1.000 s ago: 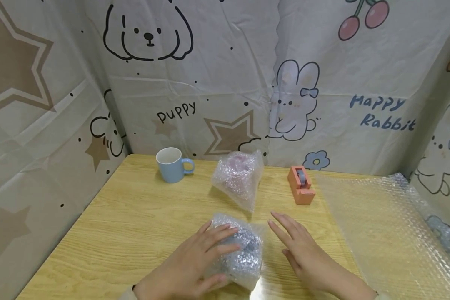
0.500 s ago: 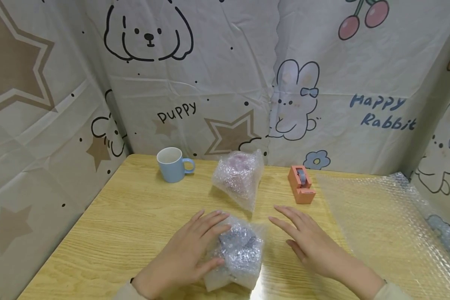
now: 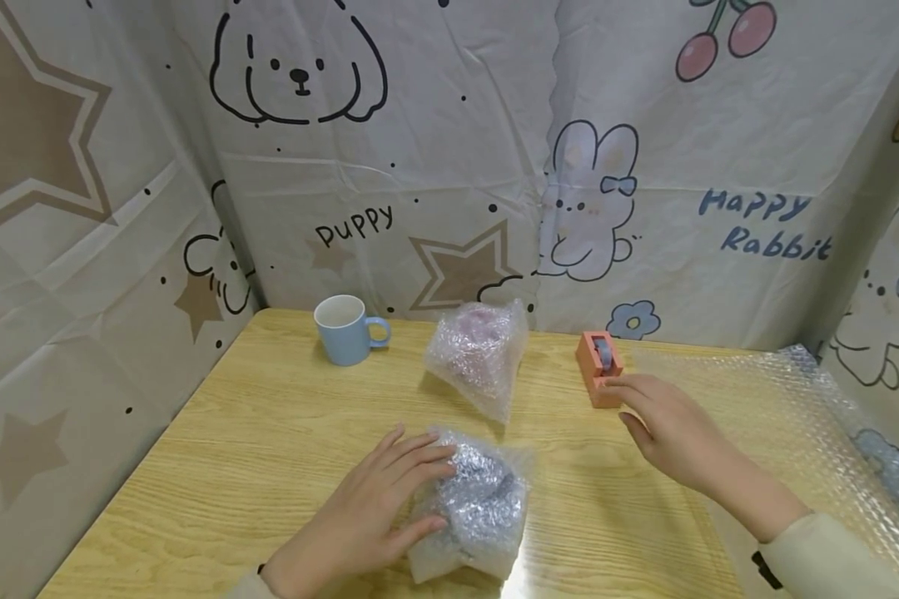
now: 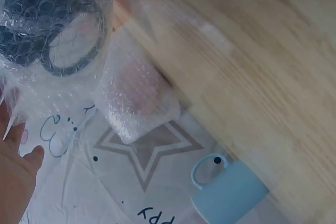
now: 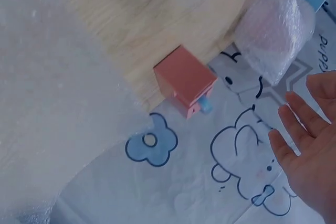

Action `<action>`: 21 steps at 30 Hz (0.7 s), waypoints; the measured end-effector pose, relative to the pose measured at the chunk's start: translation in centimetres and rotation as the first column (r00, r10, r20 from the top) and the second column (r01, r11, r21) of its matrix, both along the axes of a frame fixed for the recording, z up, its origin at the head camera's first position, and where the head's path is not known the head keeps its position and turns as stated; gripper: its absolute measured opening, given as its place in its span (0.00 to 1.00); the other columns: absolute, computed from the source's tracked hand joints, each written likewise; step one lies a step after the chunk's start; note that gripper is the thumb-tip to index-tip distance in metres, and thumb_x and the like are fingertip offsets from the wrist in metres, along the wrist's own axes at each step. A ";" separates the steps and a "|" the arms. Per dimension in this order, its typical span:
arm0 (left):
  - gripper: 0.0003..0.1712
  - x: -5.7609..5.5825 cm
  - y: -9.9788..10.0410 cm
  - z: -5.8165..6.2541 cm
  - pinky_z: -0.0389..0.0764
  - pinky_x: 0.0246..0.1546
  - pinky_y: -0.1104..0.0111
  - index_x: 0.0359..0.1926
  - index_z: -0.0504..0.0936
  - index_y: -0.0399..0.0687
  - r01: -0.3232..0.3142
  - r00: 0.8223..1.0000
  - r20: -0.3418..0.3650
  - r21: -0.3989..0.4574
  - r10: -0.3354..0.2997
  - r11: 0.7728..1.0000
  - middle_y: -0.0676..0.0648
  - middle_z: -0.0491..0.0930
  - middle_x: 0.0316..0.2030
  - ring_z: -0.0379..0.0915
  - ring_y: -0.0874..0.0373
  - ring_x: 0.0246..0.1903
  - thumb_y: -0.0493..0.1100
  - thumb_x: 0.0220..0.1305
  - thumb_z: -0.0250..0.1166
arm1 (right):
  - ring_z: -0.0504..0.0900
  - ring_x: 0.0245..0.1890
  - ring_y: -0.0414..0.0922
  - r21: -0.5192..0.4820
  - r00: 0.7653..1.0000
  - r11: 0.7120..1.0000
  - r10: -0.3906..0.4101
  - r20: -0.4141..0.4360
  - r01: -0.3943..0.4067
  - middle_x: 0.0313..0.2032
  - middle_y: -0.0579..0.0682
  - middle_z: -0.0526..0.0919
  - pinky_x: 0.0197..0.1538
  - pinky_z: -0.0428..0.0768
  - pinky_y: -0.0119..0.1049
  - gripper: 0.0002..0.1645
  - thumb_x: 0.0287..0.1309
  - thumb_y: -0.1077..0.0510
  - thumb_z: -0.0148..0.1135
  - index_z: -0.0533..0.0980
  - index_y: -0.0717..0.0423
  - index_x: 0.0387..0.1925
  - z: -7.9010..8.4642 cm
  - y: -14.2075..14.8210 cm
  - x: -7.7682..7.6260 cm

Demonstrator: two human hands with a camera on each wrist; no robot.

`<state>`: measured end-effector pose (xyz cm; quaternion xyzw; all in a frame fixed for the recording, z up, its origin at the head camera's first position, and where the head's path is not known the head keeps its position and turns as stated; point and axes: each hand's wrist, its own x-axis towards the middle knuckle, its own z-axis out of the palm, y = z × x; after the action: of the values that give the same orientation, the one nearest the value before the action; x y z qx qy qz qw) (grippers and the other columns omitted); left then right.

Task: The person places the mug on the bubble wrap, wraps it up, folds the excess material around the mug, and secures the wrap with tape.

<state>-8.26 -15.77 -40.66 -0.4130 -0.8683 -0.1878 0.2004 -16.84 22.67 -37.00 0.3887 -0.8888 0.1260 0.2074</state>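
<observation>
A bubble-wrapped mug (image 3: 479,499) lies on the table in front of me. In the left wrist view its dark body (image 4: 37,3) and ring-shaped handle show through the wrap. My left hand (image 3: 367,503) rests on its left side, fingers spread and nearly straight. My right hand (image 3: 677,433) reaches to an orange tape dispenser (image 3: 605,393), its fingertips overlapping the front end in the head view. The right wrist view shows that hand (image 5: 307,150) with fingers extended and nothing in them. Farther back stands a second bubble-wrapped bundle (image 3: 475,353), pinkish inside.
A light blue mug (image 3: 343,333) stands unwrapped at the back left of the wooden table (image 3: 247,441). A large sheet of bubble wrap (image 3: 779,449) covers the right side. Printed cloth (image 3: 449,150) hangs behind and along both sides.
My right hand has moved from beside the wrapped mug, right and away from me, to the tape dispenser. The left hand has shifted slightly left and stays at the wrapped mug.
</observation>
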 end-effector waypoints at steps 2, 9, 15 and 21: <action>0.26 0.0 0.1 -0.1 0.55 0.71 0.51 0.61 0.75 0.51 0.000 1.000 -0.022 0.001 0.000 1.000 0.52 0.70 0.67 0.60 0.53 0.69 0.60 0.70 0.58 | 0.81 0.49 0.56 0.000 1.000 1.000 -0.029 0.012 0.029 0.49 0.56 0.82 0.49 0.81 0.53 0.28 0.44 0.76 0.71 0.79 0.62 0.51 0.3 0.3 -0.4; 0.24 0.2 0.2 -0.5 0.53 0.73 0.55 0.60 0.76 0.52 -0.012 1.000 -0.014 0.011 0.013 1.000 0.53 0.70 0.67 0.61 0.54 0.69 0.60 0.71 0.56 | 0.82 0.47 0.51 -0.064 0.995 0.993 0.093 -0.042 -0.096 0.47 0.51 0.83 0.49 0.81 0.47 0.18 0.57 0.69 0.66 0.80 0.59 0.50 -0.3 -0.6 0.6; 0.23 0.3 0.4 -0.6 0.55 0.72 0.55 0.59 0.77 0.53 -0.025 1.000 0.008 0.016 0.025 1.000 0.55 0.69 0.67 0.60 0.56 0.69 0.59 0.71 0.58 | 0.78 0.55 0.46 -0.075 0.928 0.931 0.346 -0.141 -0.358 0.58 0.51 0.79 0.62 0.71 0.35 0.26 0.77 0.52 0.37 0.74 0.59 0.63 -2.2 -4.7 4.8; 0.23 0.5 0.4 -0.4 0.58 0.71 0.53 0.60 0.77 0.54 -0.038 0.999 0.020 0.021 0.038 0.999 0.56 0.70 0.66 0.61 0.56 0.68 0.57 0.69 0.62 | 0.63 0.70 0.48 0.098 0.908 0.910 0.412 -0.080 -0.404 0.73 0.51 0.62 0.74 0.51 0.36 0.31 0.79 0.54 0.23 0.61 0.58 0.73 -4.6 -6.6 6.1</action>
<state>-7.74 -15.39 -41.08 -0.3924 -0.8759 -0.1975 0.1997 -10.75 16.08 -41.57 0.5794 -0.7809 0.1117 0.2049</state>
